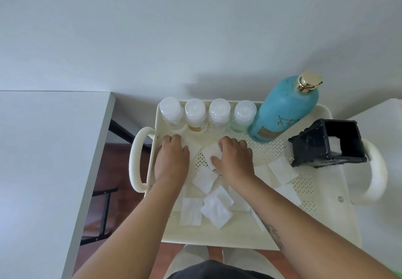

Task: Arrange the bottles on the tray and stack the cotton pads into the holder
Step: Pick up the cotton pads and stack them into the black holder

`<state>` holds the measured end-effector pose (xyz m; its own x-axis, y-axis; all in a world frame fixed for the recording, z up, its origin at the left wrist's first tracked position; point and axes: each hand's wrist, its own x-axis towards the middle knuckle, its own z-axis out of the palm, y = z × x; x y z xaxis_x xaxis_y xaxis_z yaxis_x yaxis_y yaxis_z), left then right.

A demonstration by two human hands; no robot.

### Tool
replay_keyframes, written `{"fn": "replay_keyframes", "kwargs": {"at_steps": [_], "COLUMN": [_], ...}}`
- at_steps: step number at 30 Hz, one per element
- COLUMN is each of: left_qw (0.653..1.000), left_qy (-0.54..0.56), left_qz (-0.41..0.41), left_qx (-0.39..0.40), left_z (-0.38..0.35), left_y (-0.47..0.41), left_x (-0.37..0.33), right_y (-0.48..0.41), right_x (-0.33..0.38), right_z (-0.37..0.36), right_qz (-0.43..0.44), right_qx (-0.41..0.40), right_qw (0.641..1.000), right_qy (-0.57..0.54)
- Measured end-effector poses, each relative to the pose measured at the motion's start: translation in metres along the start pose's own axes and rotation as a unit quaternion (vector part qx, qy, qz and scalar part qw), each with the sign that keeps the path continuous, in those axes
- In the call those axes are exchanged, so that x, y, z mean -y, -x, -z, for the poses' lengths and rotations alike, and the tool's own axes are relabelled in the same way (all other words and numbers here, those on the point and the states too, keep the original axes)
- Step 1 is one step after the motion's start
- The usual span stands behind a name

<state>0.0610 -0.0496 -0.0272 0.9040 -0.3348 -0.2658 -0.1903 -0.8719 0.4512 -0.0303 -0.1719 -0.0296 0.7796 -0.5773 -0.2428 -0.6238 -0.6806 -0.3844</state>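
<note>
A cream perforated tray [282, 148] holds several small clear bottles [194, 113] in a row along its far edge. A tall blue bottle [282, 109] with a gold cap stands to their right. The black holder [322, 146] sits at the tray's right end with a white pad inside. Several white cotton pads [215, 209] lie scattered over the tray floor. My left hand [171, 159] rests palm down on a pad [194, 148] at the left. My right hand [235, 159] presses on another pad [212, 153] near the middle, fingers curled over its edge.
The tray has rounded handles at the left [137, 159] and right [376, 170]. A white table [54, 148] stands to the left with a gap showing wood floor. A white surface [380, 126] lies on the right. A pale wall rises behind.
</note>
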Motion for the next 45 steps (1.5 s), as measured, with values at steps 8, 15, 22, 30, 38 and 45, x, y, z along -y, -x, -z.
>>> {"fn": "replay_keyframes", "kwargs": {"at_steps": [8,15,22,30,38,45], "left_qw": [0.996,0.990,0.970,0.904,0.884,0.869], "left_qy": [0.067,0.137,0.240,0.416,0.450,0.472], "left_qz": [0.027,0.021,-0.017,0.051,0.038,0.018], "left_qx": [0.044,0.027,0.021,0.081,0.120,0.148], "left_z": [0.003,0.014,0.034,0.052,0.053,0.045], "left_y": [-0.007,0.012,0.041,0.055,0.050,0.052], "left_x": [-0.001,-0.003,-0.002,0.000,0.007,-0.009], "right_y": [-0.003,0.009,0.032,0.058,0.074,0.084], "right_x": [0.002,-0.001,-0.002,0.004,0.003,-0.013], "right_z": [0.002,0.019,0.038,0.053,0.058,0.080], "right_qz": [-0.024,-0.039,-0.056,-0.095,-0.131,-0.137], "right_qx": [0.042,0.016,0.021,-0.009,-0.039,-0.070], "right_qw": [0.998,0.983,0.951,0.926,0.903,0.894], "right_qy": [-0.027,-0.178,-0.304,-0.364,-0.407,-0.421]}}
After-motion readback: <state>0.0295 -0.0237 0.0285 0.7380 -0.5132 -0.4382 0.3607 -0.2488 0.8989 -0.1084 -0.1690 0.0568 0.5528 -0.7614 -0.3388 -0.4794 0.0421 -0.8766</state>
